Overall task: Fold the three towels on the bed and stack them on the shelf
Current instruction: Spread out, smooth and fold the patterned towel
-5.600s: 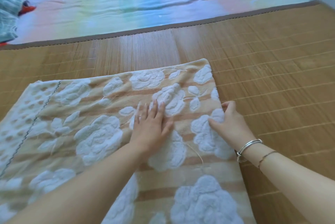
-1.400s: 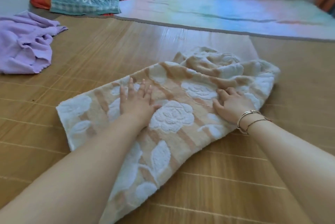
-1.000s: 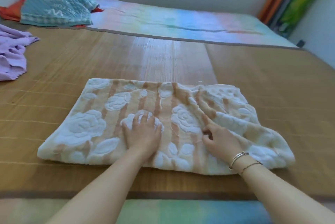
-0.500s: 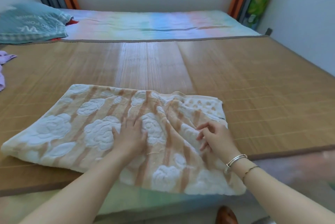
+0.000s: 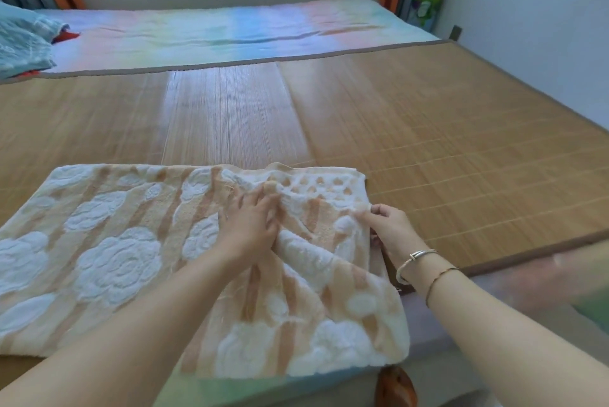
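Since half a second ago the towel (image 5: 138, 252) has slid nearer the bed edge, its lower right corner now hanging over. My left hand (image 5: 252, 225) presses flat mid-frame, fingers fairly close together, while my right hand (image 5: 387, 225) pinches the towel's right edge. Worry: tug too hard and the layers bunch or the whole thing slips off (there's already a ridge beside my left hand). It's lying on a bamboo mat (image 5: 428, 130); pastel sheet (image 5: 230, 31) behind, teal bundle (image 5: 23, 41) upper left, pale wall behind.
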The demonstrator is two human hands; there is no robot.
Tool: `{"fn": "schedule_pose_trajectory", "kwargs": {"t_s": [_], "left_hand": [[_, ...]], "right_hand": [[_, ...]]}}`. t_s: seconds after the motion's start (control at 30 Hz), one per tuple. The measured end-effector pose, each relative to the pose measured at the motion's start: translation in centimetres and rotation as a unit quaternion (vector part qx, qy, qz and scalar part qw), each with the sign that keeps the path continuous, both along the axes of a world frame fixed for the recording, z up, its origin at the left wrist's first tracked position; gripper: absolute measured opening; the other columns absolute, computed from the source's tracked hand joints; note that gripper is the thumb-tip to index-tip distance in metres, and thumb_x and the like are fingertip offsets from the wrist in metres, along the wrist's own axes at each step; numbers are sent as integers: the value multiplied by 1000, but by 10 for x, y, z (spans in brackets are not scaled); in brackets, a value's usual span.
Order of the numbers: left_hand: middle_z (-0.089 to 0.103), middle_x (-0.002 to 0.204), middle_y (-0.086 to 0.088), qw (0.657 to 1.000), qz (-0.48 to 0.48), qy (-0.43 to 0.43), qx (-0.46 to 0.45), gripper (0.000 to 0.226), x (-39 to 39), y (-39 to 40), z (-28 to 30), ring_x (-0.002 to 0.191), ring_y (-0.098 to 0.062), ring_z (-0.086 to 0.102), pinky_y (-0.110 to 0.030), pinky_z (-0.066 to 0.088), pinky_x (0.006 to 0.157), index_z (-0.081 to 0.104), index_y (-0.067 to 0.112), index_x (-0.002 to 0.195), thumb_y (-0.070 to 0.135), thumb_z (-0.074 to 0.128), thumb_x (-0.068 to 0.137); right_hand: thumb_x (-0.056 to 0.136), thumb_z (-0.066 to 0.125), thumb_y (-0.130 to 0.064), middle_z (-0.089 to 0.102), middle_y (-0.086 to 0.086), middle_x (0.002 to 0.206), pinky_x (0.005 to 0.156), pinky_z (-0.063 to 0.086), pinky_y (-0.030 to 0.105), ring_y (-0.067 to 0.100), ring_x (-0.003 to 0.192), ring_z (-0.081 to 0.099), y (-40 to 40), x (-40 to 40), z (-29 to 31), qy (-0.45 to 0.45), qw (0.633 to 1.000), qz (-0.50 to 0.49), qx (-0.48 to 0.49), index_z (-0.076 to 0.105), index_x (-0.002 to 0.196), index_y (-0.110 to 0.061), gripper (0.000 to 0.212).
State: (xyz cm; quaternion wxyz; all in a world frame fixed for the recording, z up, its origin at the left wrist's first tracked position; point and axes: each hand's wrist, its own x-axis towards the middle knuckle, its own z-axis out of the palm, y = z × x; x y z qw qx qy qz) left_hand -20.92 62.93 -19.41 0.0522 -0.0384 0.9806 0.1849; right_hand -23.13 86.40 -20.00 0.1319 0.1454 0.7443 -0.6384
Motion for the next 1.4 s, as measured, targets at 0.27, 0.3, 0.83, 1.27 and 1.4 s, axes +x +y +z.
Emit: {"fn": "schedule_pose_trajectory", "kwargs": {"t_s": [0.27,0.3,0.83,1.27,1.4], "left_hand": [[28,152,9,999,11,37,9,61,-43,4,16,129,-28,36,-37,32,102,23,35,149,17,42,93],[28,153,7,1000,0,23,13,63,-52,2,17,128,-24,42,-34,39,97,22,33,150,16,43,93],[55,91,-2,987,35,138,80,8,-119,1,18,85,-22,53,-33,41,70,57,12,87,15,52,93],[34,152,-5,984,126,123,28,50,-40,-35,-18,141,-26,29,-50,21,115,34,16,146,30,42,99],[7,161,7,985,174,4,13,55,-15,-65,-31,148,-26,4,-54,4,117,15,30,153,45,25,101]], "right_hand": [[88,63,-14,62,2,78,58,48,26,15,68,59,9,-59,27,157,978,-54,-123,56,82,-16,9],[90,61,-14,62,1,78,59,49,27,15,68,59,11,-68,28,168,978,-51,-108,56,82,-16,10],[87,57,-1,59,4,84,67,45,33,22,78,52,21,-105,-15,161,984,-71,-33,44,89,-22,26],[95,43,-45,54,10,107,84,43,32,22,95,55,21,-38,11,-152,960,142,187,47,108,-12,35],[84,56,-53,64,8,110,90,49,34,24,101,62,2,-24,6,-126,974,141,125,56,121,-1,64]]}}
